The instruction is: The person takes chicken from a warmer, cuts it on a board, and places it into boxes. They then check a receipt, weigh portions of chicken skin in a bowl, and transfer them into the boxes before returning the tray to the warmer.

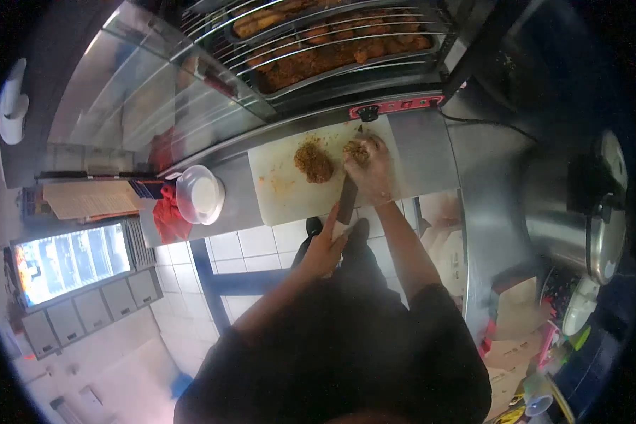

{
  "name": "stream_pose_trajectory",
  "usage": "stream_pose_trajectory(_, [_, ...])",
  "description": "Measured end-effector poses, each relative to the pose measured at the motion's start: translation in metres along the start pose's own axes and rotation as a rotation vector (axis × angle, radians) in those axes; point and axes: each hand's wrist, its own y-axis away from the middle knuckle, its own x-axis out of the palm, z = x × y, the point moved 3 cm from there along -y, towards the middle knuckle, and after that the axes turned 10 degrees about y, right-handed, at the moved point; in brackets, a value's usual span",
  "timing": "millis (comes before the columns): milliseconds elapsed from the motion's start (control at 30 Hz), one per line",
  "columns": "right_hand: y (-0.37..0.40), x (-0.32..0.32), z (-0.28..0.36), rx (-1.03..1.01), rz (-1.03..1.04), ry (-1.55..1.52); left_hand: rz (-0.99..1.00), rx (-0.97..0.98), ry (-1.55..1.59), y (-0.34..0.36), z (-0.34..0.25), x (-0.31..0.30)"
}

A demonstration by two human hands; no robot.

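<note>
My left hand (pixel 324 251) is closed round the handle of a knife (pixel 346 201), its broad blade reaching up over the cutting board's near edge. My right hand (pixel 369 169) is closed over a crumbed fried chicken piece (pixel 355 150) at the right of the white cutting board (pixel 279 201). The knife's tip lies beside this hand; whether the blade touches the food cannot be made out. Left of it rests a bigger browned, crumbed chicken piece (pixel 313 162), not held. Crumbs and an orange smear mark the board.
A heated cabinet with wire racks holds a tray of browned food (pixel 339 60) behind the board. To the left stand a clear plastic bowl (pixel 200 196) and a red bag (pixel 168 218). A large metal pot (pixel 569 205) stands on the right counter, with cardboard boxes (pixel 519 311) nearer.
</note>
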Motion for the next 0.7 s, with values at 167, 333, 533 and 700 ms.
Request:
stream_pose_trajectory(167, [0.005,0.000,0.009,0.449,-0.226,-0.619,0.048,0.118,-0.132,0.025,-0.058,-0.007])
stream_pose_trajectory(333, [0.007,0.000,0.034,0.716,-0.339,-1.700,0.136,-0.034,0.212,0.029,-0.068,-0.018])
stream_pose_trajectory(533, [0.017,0.018,0.031,0.643,-0.511,-1.974,0.122,-0.060,0.095,0.067,-0.060,-0.064])
stream_pose_trajectory(700, [0.033,0.025,0.005,0.490,-0.691,-2.102,0.128,0.093,-0.316,0.049,-0.008,-0.095])
